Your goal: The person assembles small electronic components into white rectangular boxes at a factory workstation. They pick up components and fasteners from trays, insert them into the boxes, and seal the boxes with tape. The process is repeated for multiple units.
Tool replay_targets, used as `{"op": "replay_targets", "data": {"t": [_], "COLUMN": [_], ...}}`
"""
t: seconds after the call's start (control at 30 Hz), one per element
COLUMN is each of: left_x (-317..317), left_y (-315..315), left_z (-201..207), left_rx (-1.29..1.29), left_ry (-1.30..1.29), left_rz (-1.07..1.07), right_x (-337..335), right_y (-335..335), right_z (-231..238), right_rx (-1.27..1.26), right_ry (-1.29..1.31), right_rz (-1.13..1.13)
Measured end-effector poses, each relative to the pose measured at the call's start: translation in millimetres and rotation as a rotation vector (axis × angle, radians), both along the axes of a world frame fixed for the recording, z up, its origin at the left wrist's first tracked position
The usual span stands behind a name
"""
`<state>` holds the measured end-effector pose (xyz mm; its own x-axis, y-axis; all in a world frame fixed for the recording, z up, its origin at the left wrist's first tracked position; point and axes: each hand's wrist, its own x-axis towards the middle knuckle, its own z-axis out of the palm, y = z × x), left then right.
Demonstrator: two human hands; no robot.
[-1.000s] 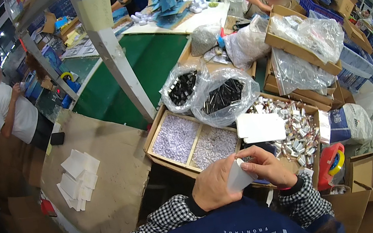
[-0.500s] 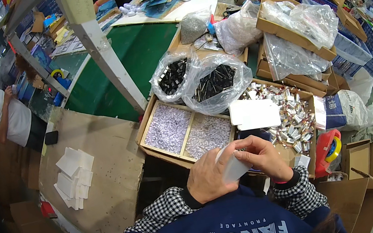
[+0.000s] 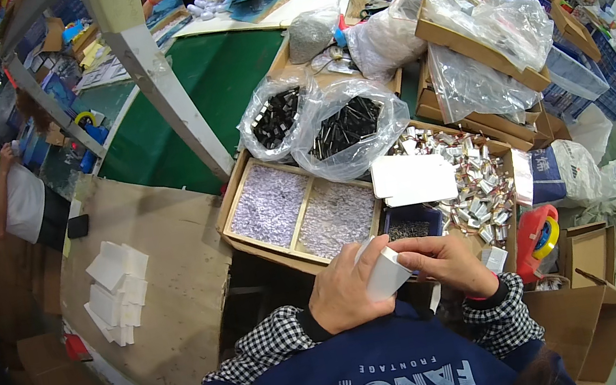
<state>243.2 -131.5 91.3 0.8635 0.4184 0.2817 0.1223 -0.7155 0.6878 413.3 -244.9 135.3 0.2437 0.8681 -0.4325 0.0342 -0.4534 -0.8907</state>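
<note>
In front of my chest, my left hand [image 3: 344,291] wraps its fingers round a small white rectangular case [image 3: 385,276]. My right hand [image 3: 452,259] pinches the upper right edge of this case between thumb and fingers. A narrow white strip [image 3: 435,298] shows below my right fingers; whether it joins the case I cannot tell. Just beyond my hands stands a dark blue tray [image 3: 431,215] of small metal parts. Flat white pieces [image 3: 414,178] lie above it, next to many small silver motors with wires [image 3: 481,195].
A divided wooden box [image 3: 224,222] of tiny white parts stands ahead, with clear bags of black parts [image 3: 351,131] behind it. White flat pieces [image 3: 120,287] lie on the left board [image 3: 167,234]. At right is a red tape dispenser [image 3: 533,243]. Other people work nearby.
My right fingers have shifted slightly down along the case, and its top edge now shows. The blue tray has come into sight beyond them. A white strip appears under my right hand.
</note>
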Motion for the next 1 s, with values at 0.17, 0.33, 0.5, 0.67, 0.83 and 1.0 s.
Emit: {"op": "replay_targets", "data": {"t": [0.17,0.33,0.5,0.67,0.83,1.0], "left_x": [-0.1,5.1,11.9,13.1,7.1,0.7], "left_y": [-2.5,-6.1,-8.6,-17.5,-16.8,-15.8], "left_z": [-0.4,1.2,-4.3,-16.8,-21.1,-16.6], "left_rx": [-0.01,-0.024,-0.056,-0.092,-0.03,0.003], "left_ry": [-0.011,0.038,-0.056,-0.103,-0.184,-0.113], "left_rz": [-0.023,0.076,0.178,0.236,0.207,0.121], "right_x": [-4.1,-23.2,-47.6,-45.4,-32.6,-11.9], "right_y": [-4.9,0.0,-3.0,1.2,0.3,-12.1], "right_z": [-6.0,-35.7,-51.5,-54.1,-49.7,-31.9], "right_rx": [0.084,0.52,0.504,0.635,0.496,0.363], "right_ry": [-0.133,-0.386,-0.396,-0.727,-0.094,0.137], "right_rz": [-0.004,-0.197,-0.331,-0.276,-0.22,-0.093]}}
